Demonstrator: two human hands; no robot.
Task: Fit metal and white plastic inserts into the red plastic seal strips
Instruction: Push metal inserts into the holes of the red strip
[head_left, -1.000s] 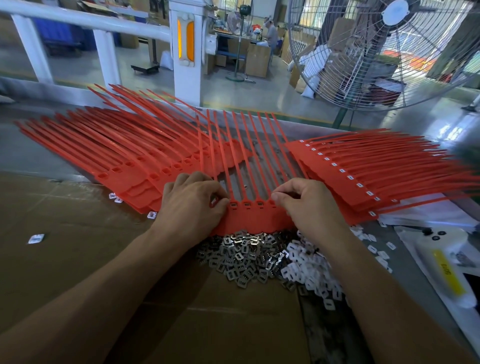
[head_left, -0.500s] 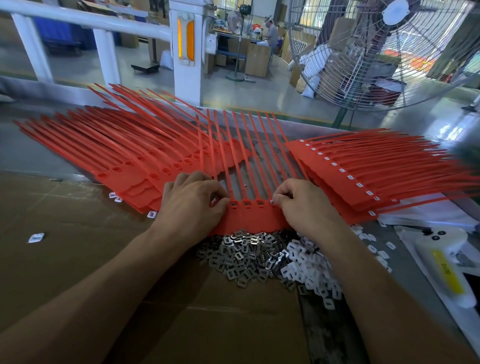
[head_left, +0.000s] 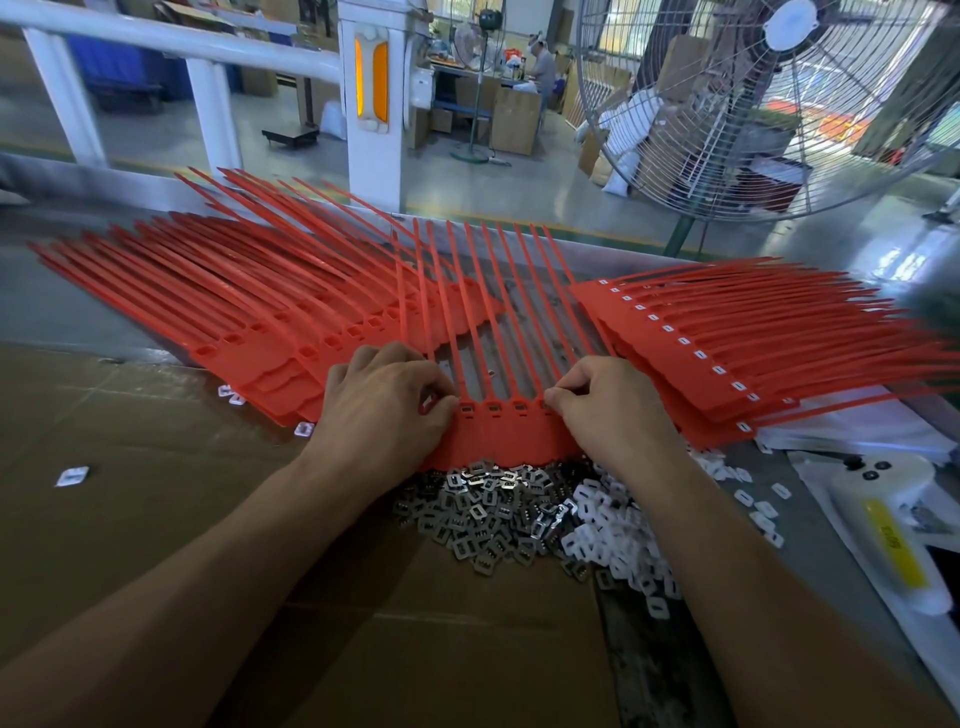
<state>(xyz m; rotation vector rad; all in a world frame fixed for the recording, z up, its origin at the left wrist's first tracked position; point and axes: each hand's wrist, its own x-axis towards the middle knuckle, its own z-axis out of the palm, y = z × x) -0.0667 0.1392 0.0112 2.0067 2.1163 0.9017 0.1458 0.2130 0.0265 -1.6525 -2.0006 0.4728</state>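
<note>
Because the red seal strips (head_left: 511, 431) are moulded as one thin comb, they look light and springy, the long tails floppy, so the stiffer flat head band near the sockets is the place to hold. That comb lies at centre between two fanned stacks, unfilled strips (head_left: 249, 332) on the left and filled strips (head_left: 727, 364) on the right. About eight tails rise from it; three sockets show between the hands. The left hand (head_left: 384, 410) pinches closed at the left sockets, the right hand (head_left: 608, 410) at the right; I cannot tell whether either holds an insert. Just near of the comb lie metal inserts (head_left: 483, 509) and white inserts (head_left: 618, 530), small, slippery, too many to count.
</note>
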